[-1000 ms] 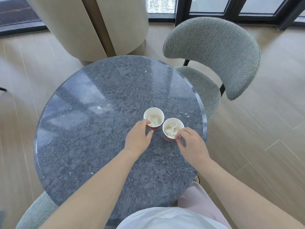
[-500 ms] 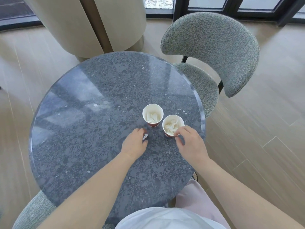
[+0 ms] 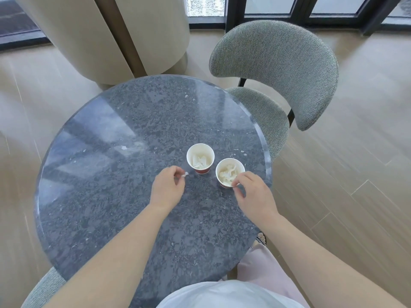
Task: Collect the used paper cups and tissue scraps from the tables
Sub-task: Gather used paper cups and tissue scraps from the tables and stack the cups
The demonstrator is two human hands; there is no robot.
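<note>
Two hands hover over the round stone worktop (image 3: 133, 152). The left hand (image 3: 168, 187) pinches a small tissue scrap (image 3: 186, 173). The right hand (image 3: 253, 192) pinches the near rim of the near cup (image 3: 230, 172), close to the right edge. The far cup (image 3: 200, 157) stands just beside it. Each holds crumpled tissue. A grey chair (image 3: 278, 63) stands beyond the right edge.

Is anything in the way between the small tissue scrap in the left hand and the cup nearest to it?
Nothing visible. The left hand pinches the tissue scrap beside the nearer cup, with only bare table between. That cup stands open, tissue inside. The right hand holds the other cup, off to the side.
</note>
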